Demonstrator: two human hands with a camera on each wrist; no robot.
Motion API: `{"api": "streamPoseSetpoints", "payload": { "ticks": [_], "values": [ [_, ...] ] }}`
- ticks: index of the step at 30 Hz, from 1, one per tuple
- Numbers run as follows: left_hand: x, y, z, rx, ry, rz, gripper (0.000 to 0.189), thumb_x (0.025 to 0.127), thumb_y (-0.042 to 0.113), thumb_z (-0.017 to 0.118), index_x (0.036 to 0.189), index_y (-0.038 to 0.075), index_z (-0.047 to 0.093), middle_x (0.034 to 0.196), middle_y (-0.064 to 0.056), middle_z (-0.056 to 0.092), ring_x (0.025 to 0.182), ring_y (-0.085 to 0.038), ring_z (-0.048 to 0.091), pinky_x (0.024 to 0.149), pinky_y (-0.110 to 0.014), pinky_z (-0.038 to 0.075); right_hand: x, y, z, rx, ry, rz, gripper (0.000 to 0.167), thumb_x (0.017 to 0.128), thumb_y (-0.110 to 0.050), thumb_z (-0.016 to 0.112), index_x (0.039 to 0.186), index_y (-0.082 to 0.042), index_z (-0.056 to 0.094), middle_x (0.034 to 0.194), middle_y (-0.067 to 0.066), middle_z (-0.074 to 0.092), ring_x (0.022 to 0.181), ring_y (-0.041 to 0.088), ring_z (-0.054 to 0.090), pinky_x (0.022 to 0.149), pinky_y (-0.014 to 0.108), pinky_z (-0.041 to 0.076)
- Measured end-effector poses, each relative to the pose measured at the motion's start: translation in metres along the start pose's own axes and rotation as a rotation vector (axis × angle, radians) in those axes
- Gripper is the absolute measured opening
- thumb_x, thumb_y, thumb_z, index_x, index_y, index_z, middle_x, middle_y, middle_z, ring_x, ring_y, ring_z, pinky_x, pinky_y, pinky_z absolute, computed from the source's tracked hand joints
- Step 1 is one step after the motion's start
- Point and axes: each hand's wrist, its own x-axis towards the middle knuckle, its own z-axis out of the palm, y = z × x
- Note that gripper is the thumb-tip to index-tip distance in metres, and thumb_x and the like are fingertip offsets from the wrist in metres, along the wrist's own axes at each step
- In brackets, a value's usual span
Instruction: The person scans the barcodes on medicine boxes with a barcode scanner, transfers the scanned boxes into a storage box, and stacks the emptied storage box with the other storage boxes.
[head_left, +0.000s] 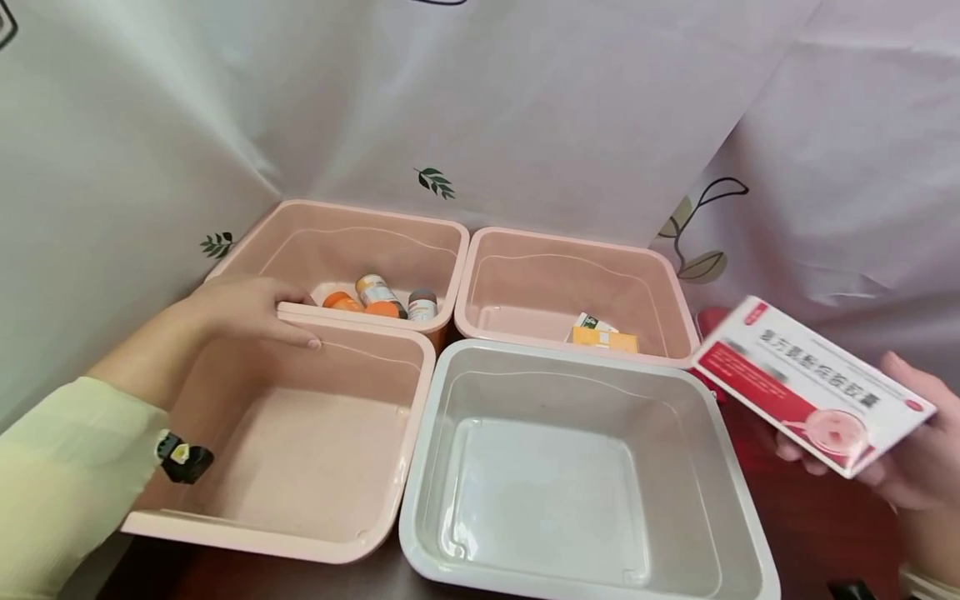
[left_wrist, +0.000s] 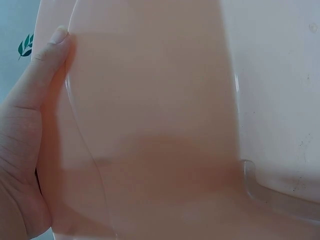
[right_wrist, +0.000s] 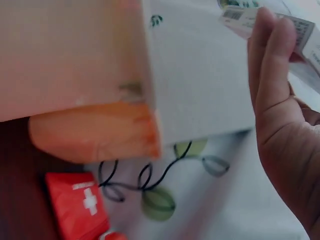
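Note:
My right hand (head_left: 918,454) holds a white and red medicine box (head_left: 813,387), its printed front facing up, right of the grey bin (head_left: 551,500). Fingers of that hand show below the box's edge, and in the right wrist view the box (right_wrist: 311,45) appears behind two fingertips. On the left, my other hand (head_left: 243,310) grips the far rim of the front pink bin (head_left: 322,475). Its thumb lies against the inner wall in the left wrist view; the remaining fingers are hidden beyond the rim.
Behind stand two more pink bins: the left one (head_left: 408,237) holds several pill bottles (head_left: 375,289), the right one (head_left: 570,267) a yellow box (head_left: 606,338) and a white-green packet. A red pouch with a white cross (right_wrist: 75,205) lies beside the bins. Patterned cloth hangs behind.

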Motion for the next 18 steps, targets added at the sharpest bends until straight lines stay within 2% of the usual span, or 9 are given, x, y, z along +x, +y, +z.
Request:
{"api": "streamPoseSetpoints", "payload": {
  "ticks": [3,8,10,13,15,18],
  "values": [
    [-0.001,0.0,0.001,-0.006,-0.002,0.001,0.065,0.08,0.065,0.086,0.125,0.018,0.077,0.113,0.001,0.075,0.103,-0.022,0.068,0.093,-0.053,0.05,-0.024,0.013,-0.007,0.086,-0.04,-0.044,0.083,0.111,-0.053,0.008,0.164,0.01,0.018,0.153,0.048,0.035,0.146,0.056,0.04,0.12,0.052,0.036],
    [-0.002,-0.001,0.0,-0.012,0.005,-0.003,0.064,0.081,0.064,0.086,0.125,0.019,0.077,0.112,0.002,0.075,0.103,-0.021,0.067,0.093,-0.052,0.05,-0.07,0.037,-0.024,0.221,0.001,-0.15,0.087,0.111,-0.061,0.019,0.164,0.007,0.022,0.154,0.049,0.033,0.145,0.058,0.038,0.121,0.054,0.035],
    [-0.003,-0.001,-0.001,-0.013,0.009,0.0,0.063,0.081,0.062,0.087,0.124,0.018,0.077,0.111,0.002,0.075,0.102,-0.021,0.067,0.094,-0.052,0.05,-0.086,0.046,-0.031,0.227,0.057,-0.18,0.087,0.111,-0.063,0.017,0.164,0.006,0.027,0.154,0.047,0.036,0.144,0.058,0.041,0.119,0.054,0.037],
    [-0.004,-0.001,-0.001,-0.014,0.009,0.005,0.062,0.081,0.06,0.087,0.124,0.017,0.077,0.111,0.001,0.075,0.102,-0.021,0.067,0.093,-0.052,0.05,-0.104,0.059,-0.038,0.28,0.143,-0.174,0.089,0.109,-0.067,0.018,0.163,0.001,0.035,0.157,0.04,0.039,0.145,0.056,0.041,0.12,0.055,0.036],
    [-0.004,-0.001,-0.001,-0.011,0.012,0.005,0.062,0.081,0.06,0.087,0.125,0.017,0.077,0.112,0.0,0.075,0.102,-0.022,0.068,0.093,-0.053,0.05,-0.113,0.066,-0.039,0.32,0.21,-0.165,0.09,0.108,-0.07,0.018,0.162,-0.002,0.04,0.158,0.036,0.043,0.144,0.055,0.044,0.119,0.054,0.037],
    [-0.004,-0.002,-0.002,-0.001,0.019,-0.001,0.063,0.081,0.059,0.088,0.126,0.016,0.077,0.113,-0.001,0.075,0.103,-0.023,0.068,0.093,-0.054,0.05,-0.121,0.077,-0.043,0.394,0.256,-0.19,0.091,0.105,-0.073,0.02,0.16,-0.004,0.043,0.159,0.031,0.044,0.143,0.055,0.044,0.12,0.053,0.037]
  ]
}}
